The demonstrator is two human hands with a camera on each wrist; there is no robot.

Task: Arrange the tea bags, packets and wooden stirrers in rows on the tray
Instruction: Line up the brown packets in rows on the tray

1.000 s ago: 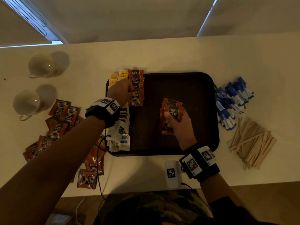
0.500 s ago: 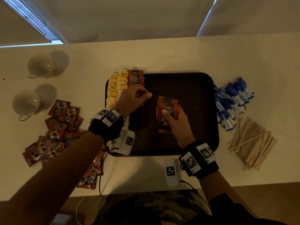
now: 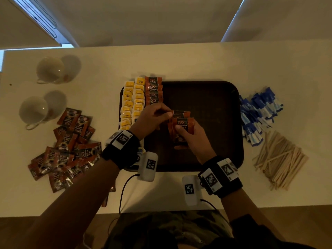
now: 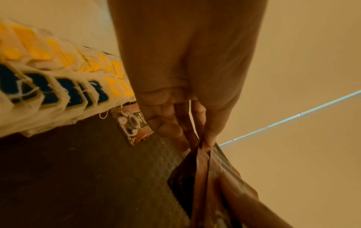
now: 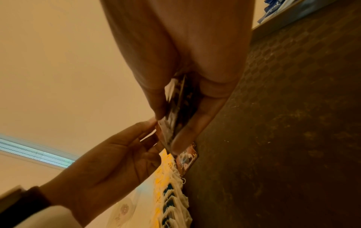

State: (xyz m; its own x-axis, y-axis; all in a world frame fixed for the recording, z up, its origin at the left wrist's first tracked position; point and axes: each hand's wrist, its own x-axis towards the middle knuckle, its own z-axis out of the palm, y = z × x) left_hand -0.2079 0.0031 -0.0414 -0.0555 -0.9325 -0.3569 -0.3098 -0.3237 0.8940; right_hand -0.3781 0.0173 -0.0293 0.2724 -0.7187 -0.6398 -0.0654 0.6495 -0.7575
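Observation:
A dark brown tray [image 3: 212,90] lies mid-table. Along its left side run two rows of yellow tea bags [image 3: 133,103] and a row of orange coffee packets [image 3: 154,90]. My right hand [image 3: 186,133] grips a fanned stack of orange coffee packets [image 3: 183,123] above the tray. My left hand [image 3: 161,115] pinches the top corner of a packet in that stack [image 4: 203,155]. In the right wrist view the stack [image 5: 175,117] sits between thumb and fingers, with the left hand's fingertips [image 5: 150,123] touching it.
Loose coffee packets [image 3: 68,146] are piled left of the tray, near two white cups [image 3: 50,69]. Blue-and-white sugar sticks [image 3: 258,112] and a heap of wooden stirrers [image 3: 280,159] lie right of the tray. The tray's right half is bare.
My left hand has left the packet row at the tray's left and come right to the stack in my right hand. The right hand has shifted slightly left.

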